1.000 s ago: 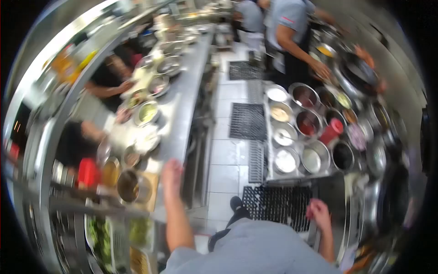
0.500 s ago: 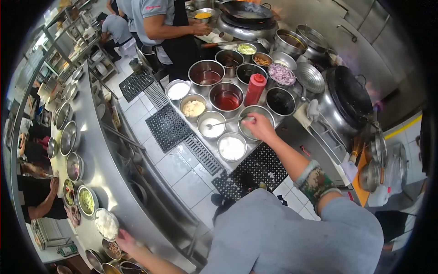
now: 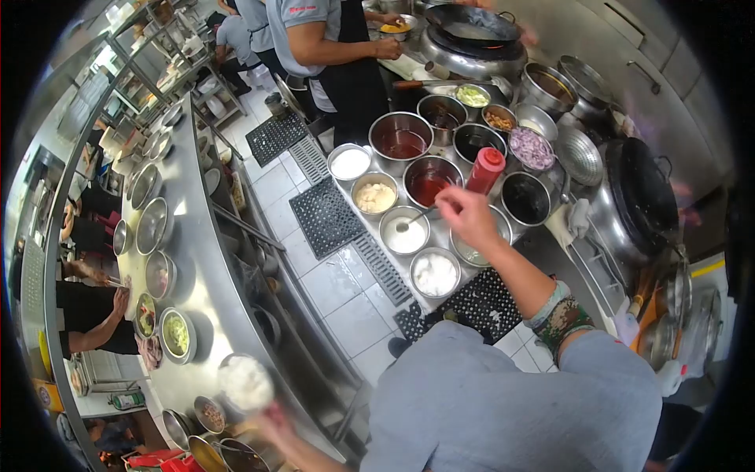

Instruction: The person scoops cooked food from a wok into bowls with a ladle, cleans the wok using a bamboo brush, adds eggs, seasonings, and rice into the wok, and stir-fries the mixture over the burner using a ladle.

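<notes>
Right hand (image 3: 468, 219) is pinched around the handle of a slim metal spoon (image 3: 403, 226); left hand (image 3: 275, 425) reaches out low on the other side, a blur, and I can't tell whether its fingers grip or merely brush! The spoon's head sits in a round steel pot of white contents (image 3: 425, 237), on the pot-crowded metal table (image 3: 403, 263). How far along? Spoon in, no spoonful showing clear of the rim: begun, I'd judge, not finished. Just beside it, a steel pot of lumpy white food (image 3: 436, 296); under the right forearm, a wide steel pot (image 3: 506, 226), partly hidden. Close behind the hand stands a red plastic squeeze bottle (image 3: 486, 167), next to a deep steel pot of red sauce (image 3: 417, 167). Over to the left: a rounded white heap (image 3: 246, 383), blurred too, right by the left hand at the long shiny steel table (image 3: 224, 307). Further out, a co-worker in a grey shirt and black apron (image 3: 346, 75) stands near a black wok (image 3: 448, 23).
</notes>
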Demonstrator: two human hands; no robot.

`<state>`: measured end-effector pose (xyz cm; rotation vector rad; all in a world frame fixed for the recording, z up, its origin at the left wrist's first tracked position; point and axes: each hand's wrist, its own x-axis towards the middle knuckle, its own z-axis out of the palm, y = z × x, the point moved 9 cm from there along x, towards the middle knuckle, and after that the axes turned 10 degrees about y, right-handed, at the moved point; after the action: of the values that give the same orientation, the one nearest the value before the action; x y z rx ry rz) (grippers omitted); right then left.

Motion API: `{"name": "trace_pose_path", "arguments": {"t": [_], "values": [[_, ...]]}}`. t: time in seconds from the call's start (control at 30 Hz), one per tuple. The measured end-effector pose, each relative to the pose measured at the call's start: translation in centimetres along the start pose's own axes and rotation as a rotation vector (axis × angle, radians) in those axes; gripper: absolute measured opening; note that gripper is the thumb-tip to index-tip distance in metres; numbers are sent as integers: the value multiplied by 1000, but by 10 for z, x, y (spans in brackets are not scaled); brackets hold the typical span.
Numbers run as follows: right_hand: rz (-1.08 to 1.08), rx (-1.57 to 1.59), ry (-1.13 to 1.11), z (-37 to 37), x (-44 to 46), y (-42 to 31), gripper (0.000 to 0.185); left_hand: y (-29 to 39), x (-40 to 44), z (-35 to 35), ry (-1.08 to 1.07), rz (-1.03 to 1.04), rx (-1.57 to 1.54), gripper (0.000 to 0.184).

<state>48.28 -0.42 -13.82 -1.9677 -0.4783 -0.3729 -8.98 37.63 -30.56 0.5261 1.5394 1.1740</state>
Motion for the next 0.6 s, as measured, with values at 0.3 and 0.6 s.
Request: {"name": "trace_pose_path", "arguments": {"t": [0.3,0.6], "values": [[-10,106,177,90,93,19,11,-53,-156,37,-94,-123,217,12],[81,50,100,152,117,74,11,-54,-226,66,-253,-137,387,26]]}}
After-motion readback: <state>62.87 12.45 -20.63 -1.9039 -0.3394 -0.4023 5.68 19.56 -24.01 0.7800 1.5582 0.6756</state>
